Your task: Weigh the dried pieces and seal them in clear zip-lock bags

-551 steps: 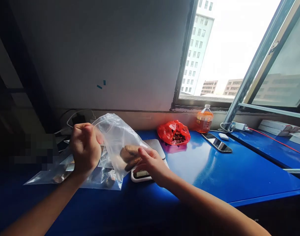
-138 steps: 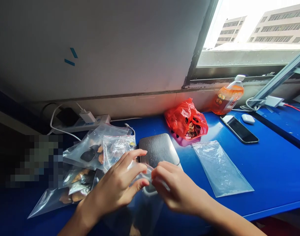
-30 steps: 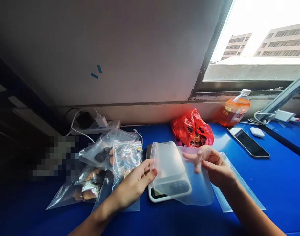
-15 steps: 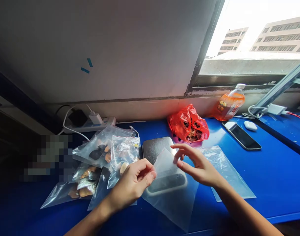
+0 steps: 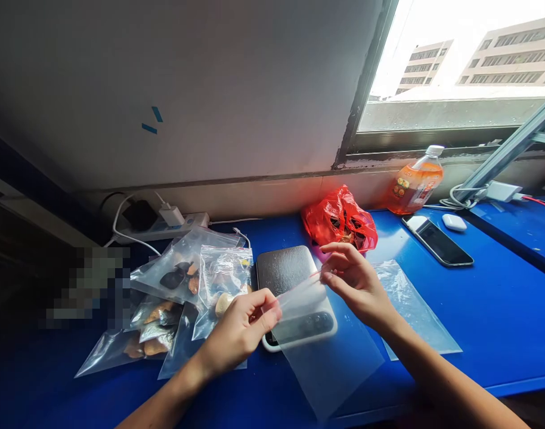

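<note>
A clear zip-lock bag hangs between my hands, its top edge stretched from one to the other. My left hand pinches one top corner. The thumb and forefinger of my right hand close on the other corner, with the remaining fingers raised. Nothing shows inside the bag. Behind and below it lies a kitchen scale with a dark metal plate and a white rim; its front panel shows through the plastic. Another flat clear bag lies on the table right of my right hand.
Several zip-lock bags with dark and brown dried pieces lie piled at left. A red plastic bag stands behind the scale. Further right are an orange drink bottle, a phone and a white earphone case. A power strip lies against the wall.
My right hand has closed on the bag's other top corner, where it hovered with fingers apart before. The bag's top edge is now drawn out between both hands.
</note>
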{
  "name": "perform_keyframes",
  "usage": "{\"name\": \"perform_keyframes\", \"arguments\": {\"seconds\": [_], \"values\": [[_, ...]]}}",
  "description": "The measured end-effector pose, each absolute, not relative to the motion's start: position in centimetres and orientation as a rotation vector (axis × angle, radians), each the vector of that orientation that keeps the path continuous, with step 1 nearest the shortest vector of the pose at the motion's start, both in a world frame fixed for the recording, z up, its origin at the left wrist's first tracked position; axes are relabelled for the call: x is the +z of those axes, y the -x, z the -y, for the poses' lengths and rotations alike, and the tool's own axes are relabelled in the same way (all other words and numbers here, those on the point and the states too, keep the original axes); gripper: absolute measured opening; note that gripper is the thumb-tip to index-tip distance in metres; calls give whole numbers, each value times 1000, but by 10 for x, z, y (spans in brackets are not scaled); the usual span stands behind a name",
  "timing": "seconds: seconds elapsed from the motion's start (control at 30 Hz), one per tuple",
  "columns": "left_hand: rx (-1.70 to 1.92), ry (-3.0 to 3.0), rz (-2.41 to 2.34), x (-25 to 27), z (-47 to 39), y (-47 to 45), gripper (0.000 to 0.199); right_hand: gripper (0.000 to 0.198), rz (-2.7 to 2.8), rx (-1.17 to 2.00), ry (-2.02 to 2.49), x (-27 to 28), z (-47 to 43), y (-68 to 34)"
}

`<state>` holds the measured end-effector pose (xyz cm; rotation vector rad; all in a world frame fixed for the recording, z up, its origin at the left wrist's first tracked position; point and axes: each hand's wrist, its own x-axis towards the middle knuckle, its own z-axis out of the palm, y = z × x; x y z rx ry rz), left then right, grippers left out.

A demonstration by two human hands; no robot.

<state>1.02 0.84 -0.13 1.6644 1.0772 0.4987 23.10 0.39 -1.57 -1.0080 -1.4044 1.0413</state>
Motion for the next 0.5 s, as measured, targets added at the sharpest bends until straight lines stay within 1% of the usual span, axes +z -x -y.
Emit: {"name": "perform_keyframes", "arguments": {"seconds": [0.17,0.33,0.5], "values": [[645,-1580,-1156,2,-15,-3,28,25,1320,906,1042,-23,1,-223],[794,-1530,-1187,1,-17,0,24,24,1418,871,1067,-28,4,-217],[853,-1558,-1221,-1,-16,2,23,27,1526,715,1082,-32,3,-219]]}}
